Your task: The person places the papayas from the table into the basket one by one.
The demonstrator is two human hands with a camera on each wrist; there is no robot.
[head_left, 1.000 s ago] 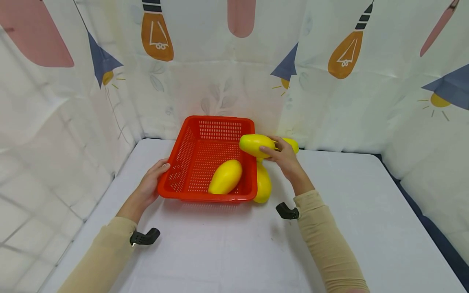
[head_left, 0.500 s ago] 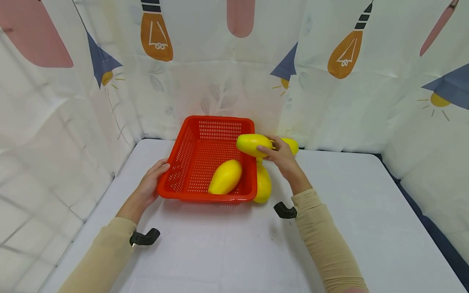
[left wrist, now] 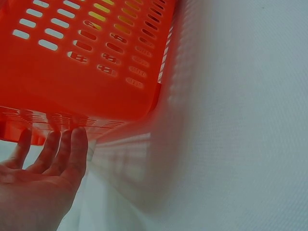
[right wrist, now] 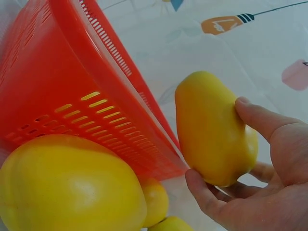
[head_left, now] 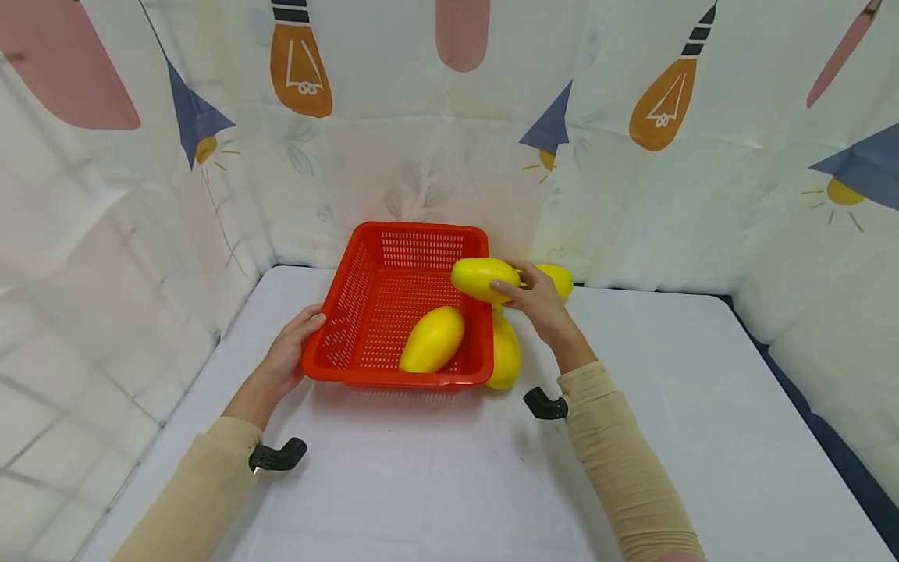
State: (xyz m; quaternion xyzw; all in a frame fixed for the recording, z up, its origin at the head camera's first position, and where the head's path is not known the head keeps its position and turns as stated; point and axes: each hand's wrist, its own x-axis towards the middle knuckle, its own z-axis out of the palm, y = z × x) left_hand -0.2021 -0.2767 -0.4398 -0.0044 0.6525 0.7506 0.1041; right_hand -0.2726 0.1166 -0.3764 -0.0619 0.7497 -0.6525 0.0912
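A red plastic basket (head_left: pixel 393 289) with slotted walls stands on the white table, with one yellow mango (head_left: pixel 431 339) lying inside it. My left hand (head_left: pixel 286 355) grips the basket's left side, thumb at the rim; in the left wrist view its fingers (left wrist: pixel 79 144) touch the outer wall. Over the right rim, my right hand (head_left: pixel 541 304) holds a yellow-green mango (head_left: pixel 485 279) between thumb and fingers. That held mango (right wrist: pixel 209 130) appears raised beside the basket wall in the right wrist view.
Against the basket's right side lies another yellow mango (head_left: pixel 504 355), partly hidden by the rim. One more yellow fruit (head_left: pixel 559 279) sits behind my right hand. A printed white curtain (head_left: pixel 449 172) rises along the table's back edge.
My right hand has shifted slightly left with the mango, further over the basket's right rim. The left hand and the basket have stayed in place.
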